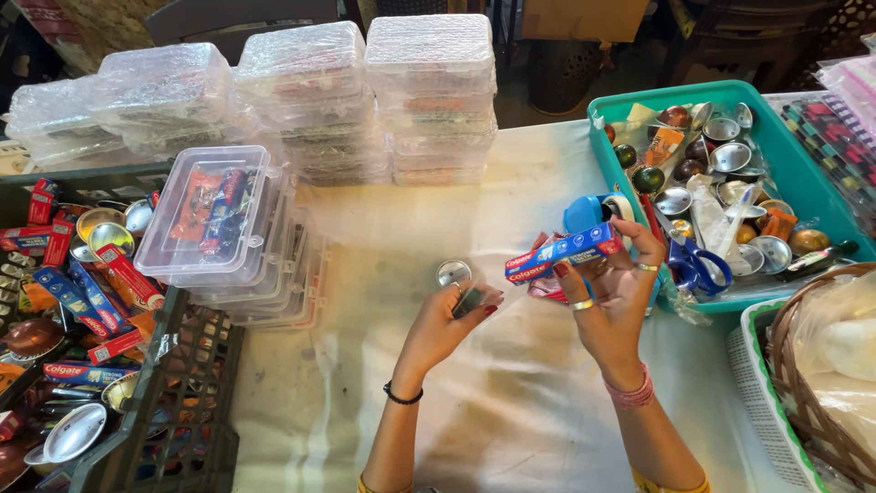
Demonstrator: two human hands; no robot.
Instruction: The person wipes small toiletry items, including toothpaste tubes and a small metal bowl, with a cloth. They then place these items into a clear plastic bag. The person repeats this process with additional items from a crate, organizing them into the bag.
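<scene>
Holding | right hand (613, 294) grip closed on blue-red toothpaste box (566, 253) | left hand (449, 319) grip pinching small round steel bowl (453, 273)

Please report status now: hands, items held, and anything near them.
Left hand holds small round metal bowl. Right hand grips blue toothpaste box. Teal tray beside right hand.

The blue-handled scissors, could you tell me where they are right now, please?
In the head view, the scissors lie at the near edge of the teal tray, just right of the right hand.
</scene>
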